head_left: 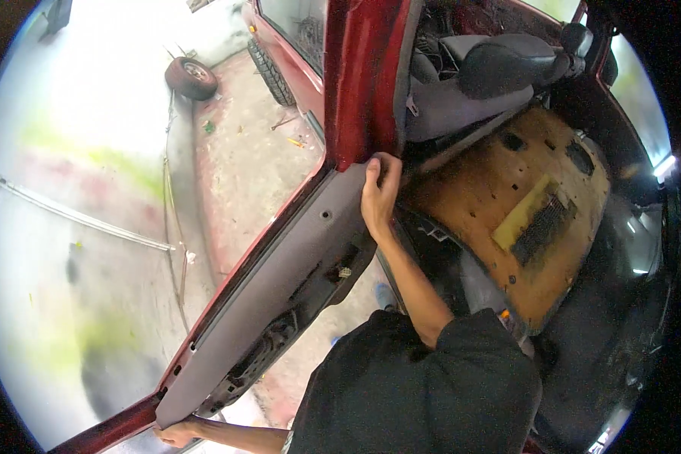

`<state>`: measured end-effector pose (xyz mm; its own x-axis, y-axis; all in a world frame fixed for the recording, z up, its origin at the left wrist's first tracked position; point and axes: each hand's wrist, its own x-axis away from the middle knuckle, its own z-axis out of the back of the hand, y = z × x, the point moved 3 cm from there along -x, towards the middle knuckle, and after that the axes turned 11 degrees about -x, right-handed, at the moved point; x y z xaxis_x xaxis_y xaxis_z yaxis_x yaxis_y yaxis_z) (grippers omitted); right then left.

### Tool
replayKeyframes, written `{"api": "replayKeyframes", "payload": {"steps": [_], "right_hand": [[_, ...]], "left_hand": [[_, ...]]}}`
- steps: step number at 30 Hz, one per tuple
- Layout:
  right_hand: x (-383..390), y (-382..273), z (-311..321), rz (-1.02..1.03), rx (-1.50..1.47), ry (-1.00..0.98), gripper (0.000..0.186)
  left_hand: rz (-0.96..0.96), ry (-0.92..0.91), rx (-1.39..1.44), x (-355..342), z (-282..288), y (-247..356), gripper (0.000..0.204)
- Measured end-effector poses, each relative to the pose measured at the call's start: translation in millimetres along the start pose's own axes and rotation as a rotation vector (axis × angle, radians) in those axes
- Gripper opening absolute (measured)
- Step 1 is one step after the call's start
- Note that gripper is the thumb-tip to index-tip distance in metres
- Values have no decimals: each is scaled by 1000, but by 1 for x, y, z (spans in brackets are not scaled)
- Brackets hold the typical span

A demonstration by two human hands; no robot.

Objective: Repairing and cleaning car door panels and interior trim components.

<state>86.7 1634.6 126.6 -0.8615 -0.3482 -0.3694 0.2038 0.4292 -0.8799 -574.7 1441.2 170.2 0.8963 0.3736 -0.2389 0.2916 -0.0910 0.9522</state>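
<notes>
A long grey door panel [272,261] lies along the inner side of a dark red car door [227,291], running from lower left to upper middle. My left hand [178,433] is closed round the panel's lower-left end. At its opposite end, beside the red door pillar [365,83], my right hand [382,193] grips the upper corner, thumb and fingers bent over the edge. The panel's dark lower part has openings and a pale clip or connector [345,272]. Some fingertips of both hands are hidden behind the panel.
To my right, a brown board [469,197] with holes leans inside the car beside a grey seat [469,113]. Beyond the door, a loose wheel [191,79] rests on the concrete floor [238,159], with a tyre [270,72] near the red bodywork.
</notes>
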Motion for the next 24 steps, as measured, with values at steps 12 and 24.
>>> {"api": "replayKeyframes", "payload": {"steps": [12,24], "right_hand": [[-20,-127,-40,684,454,-1564,76],[-17,-113,-78,584,503,-2011,75]], "left_hand": [[94,-6,-26,16,1,22,31],[98,-22,-40,0,11,1,29]]}}
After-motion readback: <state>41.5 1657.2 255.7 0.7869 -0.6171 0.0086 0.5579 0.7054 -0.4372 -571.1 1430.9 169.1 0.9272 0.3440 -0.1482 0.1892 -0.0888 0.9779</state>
